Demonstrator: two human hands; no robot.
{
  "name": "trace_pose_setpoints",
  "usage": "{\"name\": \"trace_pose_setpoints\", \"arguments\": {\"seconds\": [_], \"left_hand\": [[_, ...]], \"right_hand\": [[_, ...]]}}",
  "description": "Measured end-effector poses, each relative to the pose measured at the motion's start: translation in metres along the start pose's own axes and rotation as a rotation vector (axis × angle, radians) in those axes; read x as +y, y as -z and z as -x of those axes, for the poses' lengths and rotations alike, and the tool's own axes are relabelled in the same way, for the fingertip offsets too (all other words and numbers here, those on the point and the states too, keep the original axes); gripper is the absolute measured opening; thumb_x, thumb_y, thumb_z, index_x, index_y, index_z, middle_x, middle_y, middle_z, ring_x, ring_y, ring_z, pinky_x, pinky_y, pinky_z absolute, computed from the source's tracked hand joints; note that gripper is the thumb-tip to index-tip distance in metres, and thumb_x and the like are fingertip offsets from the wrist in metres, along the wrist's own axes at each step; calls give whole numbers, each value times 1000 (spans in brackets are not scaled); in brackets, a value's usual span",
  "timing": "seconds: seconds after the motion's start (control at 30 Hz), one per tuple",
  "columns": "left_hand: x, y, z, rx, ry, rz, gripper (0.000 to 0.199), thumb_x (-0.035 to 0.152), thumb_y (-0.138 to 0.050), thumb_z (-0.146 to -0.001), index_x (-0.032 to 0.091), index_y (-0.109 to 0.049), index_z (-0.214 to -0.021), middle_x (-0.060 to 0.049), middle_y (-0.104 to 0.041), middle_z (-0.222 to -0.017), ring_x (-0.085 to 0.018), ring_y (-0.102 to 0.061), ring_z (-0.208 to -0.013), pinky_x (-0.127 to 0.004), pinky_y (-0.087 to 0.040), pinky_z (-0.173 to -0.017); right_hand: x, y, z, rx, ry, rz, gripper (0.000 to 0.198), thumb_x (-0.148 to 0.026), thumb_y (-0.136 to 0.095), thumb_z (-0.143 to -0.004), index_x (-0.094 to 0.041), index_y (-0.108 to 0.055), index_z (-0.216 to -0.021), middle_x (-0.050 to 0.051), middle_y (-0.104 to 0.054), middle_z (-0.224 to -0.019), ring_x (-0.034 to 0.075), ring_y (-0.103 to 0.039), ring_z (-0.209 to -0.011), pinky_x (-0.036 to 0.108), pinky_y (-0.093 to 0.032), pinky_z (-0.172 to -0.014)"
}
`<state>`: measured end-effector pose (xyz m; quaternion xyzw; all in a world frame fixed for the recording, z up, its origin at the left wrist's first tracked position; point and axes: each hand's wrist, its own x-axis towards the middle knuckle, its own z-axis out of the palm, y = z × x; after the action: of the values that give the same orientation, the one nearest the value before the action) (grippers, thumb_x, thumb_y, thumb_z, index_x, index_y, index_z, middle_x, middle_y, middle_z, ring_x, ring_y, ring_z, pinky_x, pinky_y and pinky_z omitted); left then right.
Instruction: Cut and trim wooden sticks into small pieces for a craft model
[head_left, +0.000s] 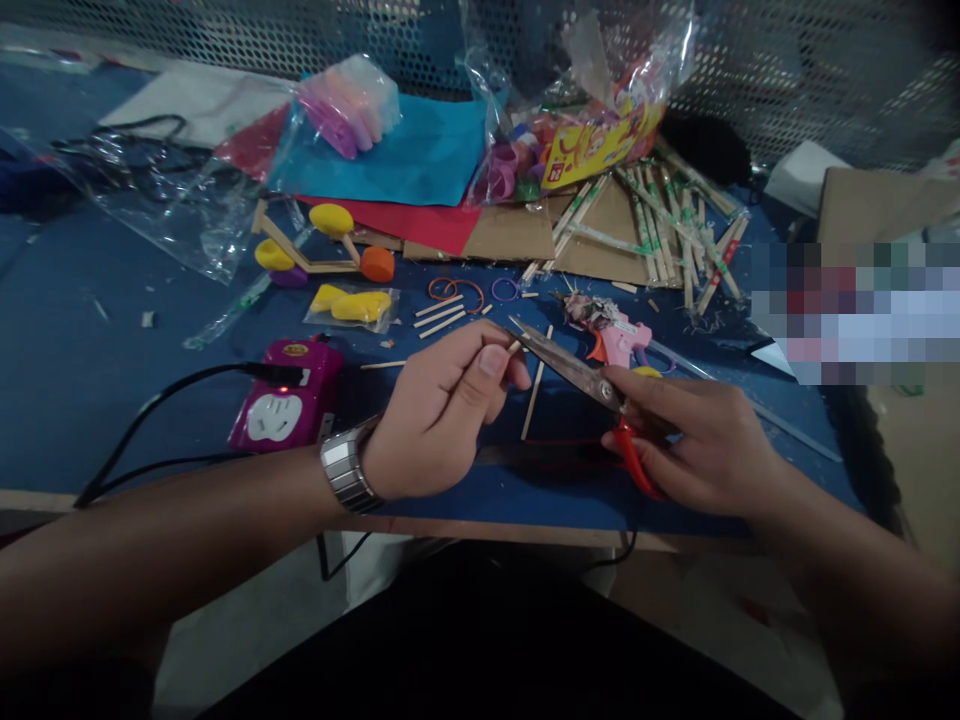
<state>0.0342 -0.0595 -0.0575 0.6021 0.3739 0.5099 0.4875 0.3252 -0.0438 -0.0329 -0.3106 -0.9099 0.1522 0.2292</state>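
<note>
My left hand, with a watch on its wrist, is closed around a short wooden stick whose tip pokes out past the thumb. My right hand grips a pair of red-handled scissors. Their blades point up and left and touch or nearly touch the stick's tip; whether they cut into it I cannot tell. A longer loose stick lies on the blue table between the hands. Several short cut sticks lie just beyond the left hand, near rubber bands.
A purple power socket with a black cable stands at left. Beyond it lie a stick frame with yellow and orange pieces and a yellow packet. A pink glue gun, bundled chopsticks, coloured sheets and plastic bags sit farther back.
</note>
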Motion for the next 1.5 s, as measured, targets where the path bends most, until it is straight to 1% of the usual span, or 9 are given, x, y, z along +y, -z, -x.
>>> {"name": "trace_pose_setpoints", "arguments": {"seconds": [0.17, 0.3, 0.43, 0.67, 0.93, 1.17, 1.3, 1.37, 1.5], "left_hand": [[2, -1, -1, -11, 18, 45, 36, 47, -50, -117, 21, -68, -99, 2, -62, -79, -5, -47, -56, -25, -36, -52], [0, 0, -4, -21, 59, 91, 38, 48, -50, -117, 22, -68, -95, 6, -47, -61, -7, -40, -51, -26, -31, -49], [0, 0, -6, -3, 60, 136, 38, 48, -52, -116, 22, -66, -94, 7, -41, -60, -8, -38, -51, -26, -29, -49], [6, 1, -5, -29, 3, 80, 42, 48, -51, -116, 21, -66, -88, 1, -57, -72, -9, -49, -60, -26, -39, -54], [9, 1, -5, -10, -23, -72, 51, 50, -48, -117, 20, -68, -81, -3, -66, -74, -11, -59, -64, -25, -46, -56], [12, 4, -6, -72, -205, -286, 42, 34, -41, -119, 21, -65, -87, 1, -68, -75, -8, -61, -63, -22, -46, -59], [6, 1, -4, -263, -448, -545, 19, 28, -48, -115, 22, -66, -112, 0, -80, -90, -13, -74, -76, -26, -53, -68], [3, -3, -1, -322, -502, -661, 22, 30, -48, -115, 24, -64, -128, -1, -83, -99, -16, -78, -83, -29, -54, -73], [7, -10, 5, -447, -601, -831, 33, 22, -47, -111, 25, -60, -142, 1, -78, -87, -17, -70, -72, -32, -46, -65]], "right_hand": [[2, 0, 0, 3, 4, 33, 66, -22, -63, -102, -32, -48, -165, -2, -69, -81, 17, -64, -62, 31, -48, -54], [2, -2, 2, 21, 4, 58, 68, -17, -63, -98, -32, -51, -163, 0, -74, -88, 18, -67, -65, 31, -51, -57], [-1, -4, 1, 59, -25, 52, 69, -14, -63, -96, -32, -52, -161, 1, -76, -92, 18, -69, -67, 31, -53, -57], [0, -3, -3, 35, -36, -42, 62, -26, -69, -100, -30, -54, -160, -3, -67, -76, 16, -61, -55, 30, -50, -52], [-2, 1, -2, -14, -2, -55, 66, -27, -66, -103, -36, -46, -166, -2, -67, -77, 18, -65, -57, 32, -53, -54], [-1, -1, 1, 64, -61, -10, 66, -22, -65, -102, -35, -48, -165, 0, -80, -86, 21, -74, -64, 34, -62, -60], [1, -2, 3, 140, -139, 11, 59, -25, -68, -101, -29, -56, -158, 1, -82, -87, 20, -73, -59, 33, -63, -59], [2, -3, 3, 162, -146, 21, 58, -25, -67, -100, -26, -57, -157, 0, -82, -85, 20, -73, -59, 32, -64, -61], [8, -6, 1, 215, -115, 66, 54, -28, -68, -100, -22, -62, -152, 3, -84, -89, 20, -77, -65, 31, -64, -65]]}}
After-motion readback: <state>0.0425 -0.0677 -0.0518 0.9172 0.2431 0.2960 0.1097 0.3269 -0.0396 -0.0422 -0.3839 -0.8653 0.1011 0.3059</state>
